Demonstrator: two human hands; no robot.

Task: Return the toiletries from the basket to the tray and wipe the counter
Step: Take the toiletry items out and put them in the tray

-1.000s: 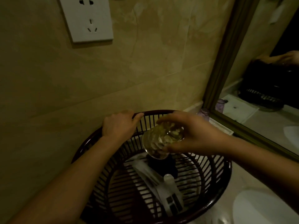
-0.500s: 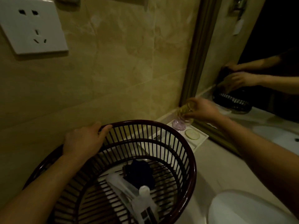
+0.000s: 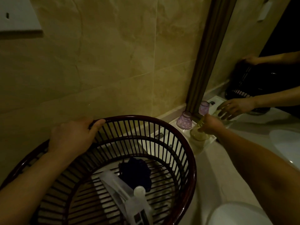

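The yellowish glass [image 3: 198, 133] has left the basket. A second ago the right hand [image 3: 211, 125] held it over the basket's middle, and half a second ago it had carried it up beside the mirror. Now the glass stands on the white tray [image 3: 174, 125], at about 4 o'clock of the purple cup [image 3: 185, 122] and just beside it. That looks like one toiletry returned, with the placing all but done. The basket [image 3: 186, 143] has not moved, and the tray lies at about 2 o'clock from it, by the foot of the mirror frame [image 3: 206, 62].

Several items still lie on the basket floor: a dark blue cloth [image 3: 134, 172] near the centre, a white-capped tube [image 3: 139, 192] at its 6 o'clock and a clear packet [image 3: 113, 181] at its 8 o'clock. The return step is therefore partly finished, and no wiping of the counter [image 3: 209, 176] is under way.

The left hand [image 3: 73, 135] grips the basket rim at about 11 o'clock, fingers curled over the top band, as it has throughout. The right hand rests on the upper part of the glass. Its reflection shows the fingers spread and only slightly bent, so whether it grips or is letting go cannot be told.
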